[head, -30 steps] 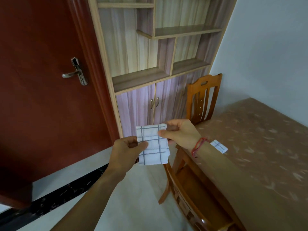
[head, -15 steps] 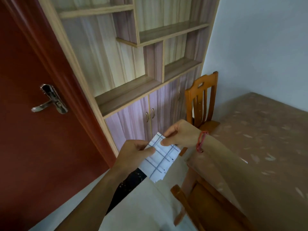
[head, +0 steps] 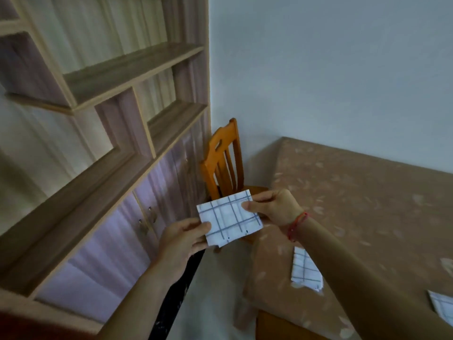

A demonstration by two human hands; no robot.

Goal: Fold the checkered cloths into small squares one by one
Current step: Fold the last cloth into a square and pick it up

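"So, where's the checkered cloth at this point?"

"In the air, held from two sides, in front of the chair and just off the edge of the surface. It's already down to a small rectangle, several layers thick by the look of the ragged bottom edge."

"And the grips?"

"The left grip pinches the lower left corner, thumb on top. The right grip pinches the upper right edge the same way. Both are clenched on the cloth, neither free."

"What makes the next fold come out well?"

"I'd say one more halving turns it into a square — so bring the short ends together, match the corners before pressing, and use the blue stripes as a guide. Folding in mid-air lets the layers slip; pinching the crease between thumb and finger, or laying it on the surface to flatten, would help."

"Then?"

"Set it beside the folded cloth that lies on the surface; a second folded cloth shows at the right edge."
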